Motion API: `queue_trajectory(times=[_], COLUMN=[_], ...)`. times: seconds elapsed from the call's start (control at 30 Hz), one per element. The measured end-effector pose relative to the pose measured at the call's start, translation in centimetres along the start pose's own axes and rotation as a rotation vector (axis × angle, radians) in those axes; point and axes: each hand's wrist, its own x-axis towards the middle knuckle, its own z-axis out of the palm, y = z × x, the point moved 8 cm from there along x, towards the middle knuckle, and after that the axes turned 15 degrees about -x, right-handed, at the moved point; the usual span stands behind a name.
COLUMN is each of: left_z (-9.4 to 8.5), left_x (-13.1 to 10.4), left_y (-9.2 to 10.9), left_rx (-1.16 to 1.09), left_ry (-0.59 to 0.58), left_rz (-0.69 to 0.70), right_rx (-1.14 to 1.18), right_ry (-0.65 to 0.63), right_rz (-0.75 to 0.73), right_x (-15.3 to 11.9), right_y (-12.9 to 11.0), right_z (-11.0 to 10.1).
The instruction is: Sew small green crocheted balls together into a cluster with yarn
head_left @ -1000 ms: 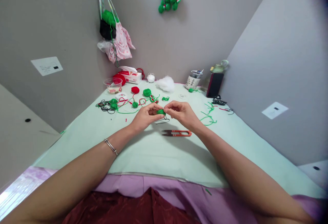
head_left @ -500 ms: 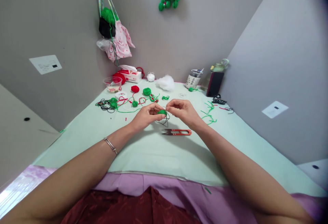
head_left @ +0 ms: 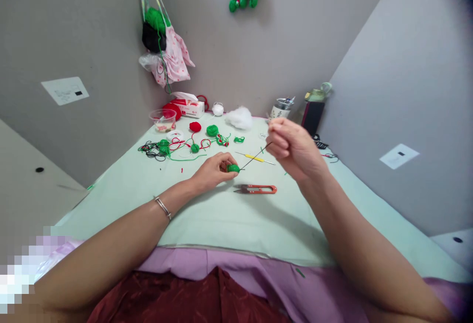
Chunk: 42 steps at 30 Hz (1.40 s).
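Right hand (head_left: 294, 146) farther from green ball (head_left: 233, 168), apparently tight on dark yarn (head_left: 253, 157), tabletop (head_left: 210, 219) between.

A slim silver-coloured bangle (head_left: 162, 208), its narrow bands running side by side with small knobs, circles the wrist above the left hand (head_left: 212, 171) of a person dressed in a deep red garment (head_left: 185, 298). The cloth, seen at the bottom of the head camera's view, carries a soft sheen, loose folds and a faint tonal pattern. The right hand (head_left: 293, 145) and both forearms are bare.
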Motion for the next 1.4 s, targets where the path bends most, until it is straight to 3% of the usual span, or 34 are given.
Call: queue_trajectory(times=[0.13, 0.47, 0.67, 0.9, 1.17, 1.4], left_z=[0.4, 0.0, -0.5, -0.9, -2.5, -2.9], left_x=[0.0, 0.0, 0.0, 0.1, 0.3, 0.3], left_y=[0.0, -0.6, -0.4, 0.6, 1.4, 1.4], left_rx=[-0.050, -0.086, -0.111, -0.244, -0.293, -0.296], left_ry=[-0.031, -0.033, -0.002, 0.001, 0.112, 0.151], left_rz=[-0.005, -0.001, -0.020, 0.026, 0.108, 0.125], right_rx=[-0.078, -0.188, -0.204, -0.238, -0.838, -0.995], right_ry=[0.075, 0.207, 0.191, 0.030, 0.030, -0.031], right_rz=[-0.091, -0.202, -0.191, -0.120, -0.299, -0.341], right_x=[-0.3, -0.8, -0.8, -0.1, -0.8, -1.1], right_y=[-2.1, -3.2, -3.6, -0.8, 0.6, 1.1], right_z=[-1.1, -2.5, -2.6, -0.7, 2.1, 3.1])
